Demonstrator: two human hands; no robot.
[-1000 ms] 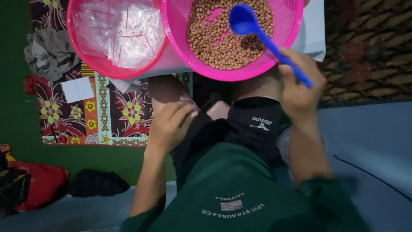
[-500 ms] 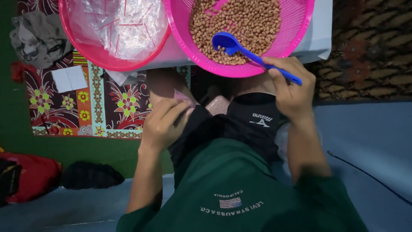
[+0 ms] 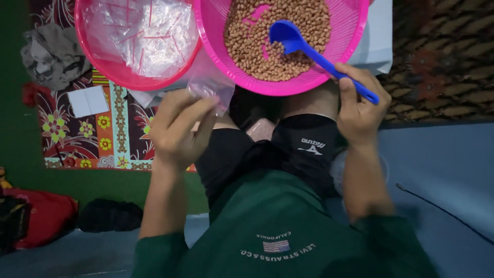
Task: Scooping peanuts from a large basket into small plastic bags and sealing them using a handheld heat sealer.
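Note:
A pink basket (image 3: pixel 350 36) holds many brown peanuts (image 3: pixel 257 46). My right hand (image 3: pixel 357 105) grips the handle of a blue plastic scoop (image 3: pixel 303 44), whose bowl rests on the peanuts. My left hand (image 3: pixel 177 128) is raised below the baskets and pinches a small clear plastic bag (image 3: pixel 211 82) by its edge. A second pink basket (image 3: pixel 103 62) to the left holds a pile of clear plastic bags (image 3: pixel 141 33).
Both baskets stand over a white surface (image 3: pixel 378 46). A patterned floral mat (image 3: pixel 113 139) lies at left with a white paper (image 3: pixel 87 100) and a grey cloth (image 3: pixel 49 54). A red bag (image 3: pixel 46 216) sits at lower left. My legs in black shorts (image 3: pixel 288 149) fill the middle.
My left hand has lifted off my knee and now holds a clear plastic bag. The scoop has moved up onto the peanuts in the basket.

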